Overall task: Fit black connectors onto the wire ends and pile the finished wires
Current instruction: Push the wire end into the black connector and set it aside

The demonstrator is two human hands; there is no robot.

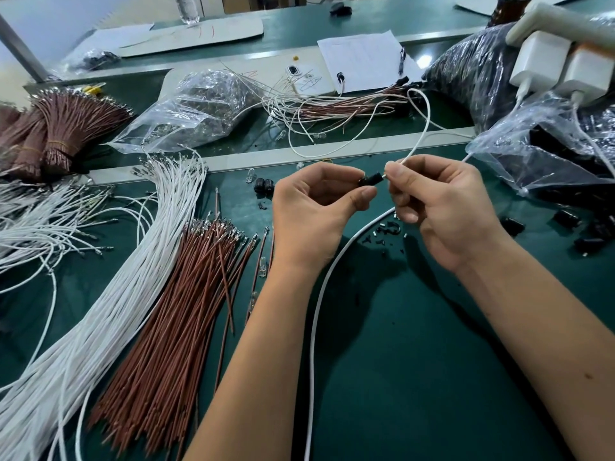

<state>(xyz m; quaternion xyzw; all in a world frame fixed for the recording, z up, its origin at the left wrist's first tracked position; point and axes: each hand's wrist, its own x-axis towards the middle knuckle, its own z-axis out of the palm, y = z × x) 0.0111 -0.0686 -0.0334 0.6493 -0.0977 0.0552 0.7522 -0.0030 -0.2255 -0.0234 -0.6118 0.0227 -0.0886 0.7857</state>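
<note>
A thin white cord (312, 327) is lying on the smooth green worktop (416, 361) near its front edge. Above the middle, the left hand (316, 207) is pinching a small black connector (369, 180). The right hand (442, 204) is pinching a thin white wire (420, 141) whose shiny tip is touching it.

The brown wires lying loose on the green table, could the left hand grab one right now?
Probably not right away. The left hand is pinching a black connector, so it is busy. The brown wires lie uncovered just beside its forearm, so once it lets go, nothing blocks the way.
</note>
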